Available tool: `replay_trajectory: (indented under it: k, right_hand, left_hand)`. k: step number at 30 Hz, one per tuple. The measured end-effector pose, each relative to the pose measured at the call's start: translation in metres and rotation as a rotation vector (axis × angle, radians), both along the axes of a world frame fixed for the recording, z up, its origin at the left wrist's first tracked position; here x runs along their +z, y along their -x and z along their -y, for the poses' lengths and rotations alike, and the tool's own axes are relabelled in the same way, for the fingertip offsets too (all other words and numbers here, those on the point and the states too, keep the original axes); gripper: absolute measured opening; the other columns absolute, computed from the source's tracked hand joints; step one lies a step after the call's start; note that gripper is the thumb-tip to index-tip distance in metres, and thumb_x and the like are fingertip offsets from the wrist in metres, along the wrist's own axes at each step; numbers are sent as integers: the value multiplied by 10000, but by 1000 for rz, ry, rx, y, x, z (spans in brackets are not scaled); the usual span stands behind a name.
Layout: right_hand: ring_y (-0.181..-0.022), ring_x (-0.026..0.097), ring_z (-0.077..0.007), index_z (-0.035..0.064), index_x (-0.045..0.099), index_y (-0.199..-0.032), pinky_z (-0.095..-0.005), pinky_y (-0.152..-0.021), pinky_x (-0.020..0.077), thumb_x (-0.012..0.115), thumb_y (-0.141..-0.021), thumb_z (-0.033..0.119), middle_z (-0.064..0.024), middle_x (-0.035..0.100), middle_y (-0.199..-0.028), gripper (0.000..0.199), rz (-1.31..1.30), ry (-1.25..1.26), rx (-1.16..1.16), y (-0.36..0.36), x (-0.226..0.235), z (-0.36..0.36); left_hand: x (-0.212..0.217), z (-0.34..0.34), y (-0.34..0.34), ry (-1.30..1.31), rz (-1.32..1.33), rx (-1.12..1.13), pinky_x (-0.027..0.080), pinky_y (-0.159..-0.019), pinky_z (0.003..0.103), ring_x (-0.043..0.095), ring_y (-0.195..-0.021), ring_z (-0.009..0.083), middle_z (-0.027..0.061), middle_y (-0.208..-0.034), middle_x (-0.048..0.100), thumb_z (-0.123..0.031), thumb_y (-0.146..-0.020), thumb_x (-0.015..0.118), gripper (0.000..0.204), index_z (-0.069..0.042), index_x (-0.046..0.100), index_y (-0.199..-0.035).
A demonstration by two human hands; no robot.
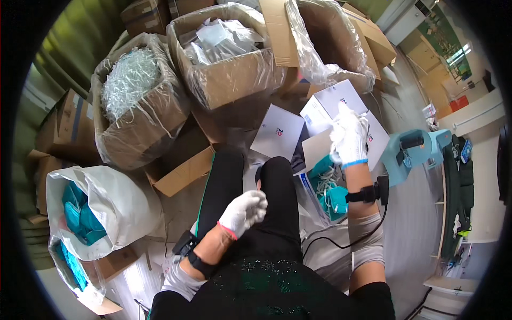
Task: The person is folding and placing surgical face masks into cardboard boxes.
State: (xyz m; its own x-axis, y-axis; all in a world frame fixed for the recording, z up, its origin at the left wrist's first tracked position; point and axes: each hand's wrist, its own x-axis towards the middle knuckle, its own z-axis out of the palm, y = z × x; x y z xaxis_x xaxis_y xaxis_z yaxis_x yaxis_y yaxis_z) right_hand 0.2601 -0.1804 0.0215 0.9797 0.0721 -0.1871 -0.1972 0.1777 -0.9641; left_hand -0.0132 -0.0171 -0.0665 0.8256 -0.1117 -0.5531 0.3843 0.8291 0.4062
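Note:
My left hand, in a white knit glove with a pink cuff, is over my lap with its fingers loosely curled and nothing visible in them. My right hand, gloved in white with a blue cuff, is at a white carton. Its fingers blend into the bright carton, so their grip is unclear. Below that hand, an open carton holds teal cup-shaped face masks with pale straps. Another white carton stands beyond my knees.
Plastic-lined cardboard boxes stand ahead: one with white straps, one with silvery packets, one open box. A white sack of teal masks is at left. A light-blue plastic stool stands at right.

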Motion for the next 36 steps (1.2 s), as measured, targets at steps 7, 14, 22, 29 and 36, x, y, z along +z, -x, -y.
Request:
replay_trajectory:
  k: [7, 14, 22, 29, 36]
  right_hand:
    - [-338, 261, -91, 189, 408, -621, -252, -325, 227, 511, -994, 400, 50, 310, -470, 441, -544, -562, 313, 57, 18, -14]
    - [-353, 289, -90, 178, 444, -631, -241, -333, 233, 609, -950, 371, 58, 313, -485, 408, -574, -554, 332, 74, 21, -26]
    - [-361, 274, -84, 194, 402, -606, -243, -332, 221, 584, -963, 371, 58, 307, -489, 438, -555, -615, 342, 60, 7, -16]
    - [-377, 282, -82, 184, 411, -636, -238, -340, 217, 566, -970, 360, 58, 326, -510, 408, -552, -660, 309, 60, 4, -7]
    - [-372, 281, -77, 165, 460, -653, -238, -339, 224, 566, -975, 340, 59, 336, -511, 382, -461, -645, 315, 67, 1, -5]
  left_hand:
    - [-21, 10, -75, -202, 216, 16, 429, -610, 190, 524, -674, 56, 7, -843, 587, -193, -996, 544, 220, -7, 645, -1058]
    - [-23, 15, -103, -487, 378, -177, 380, -580, 229, 454, -620, 69, -27, -752, 545, -454, -1058, 319, 553, -43, 686, -1012]
    - [-22, 28, -92, -439, 542, -389, 346, -555, 251, 399, -552, 101, -7, -686, 504, -533, -1048, 209, 641, -72, 626, -892]
    - [-3, 19, -78, -302, 565, -338, 315, -509, 232, 394, -553, 89, -7, -679, 476, -464, -1053, 336, 499, -84, 549, -809]
    - [-1, 14, -76, -328, 545, -341, 355, -509, 219, 455, -561, 76, 14, -731, 575, -362, -1040, 448, 371, -58, 607, -899]
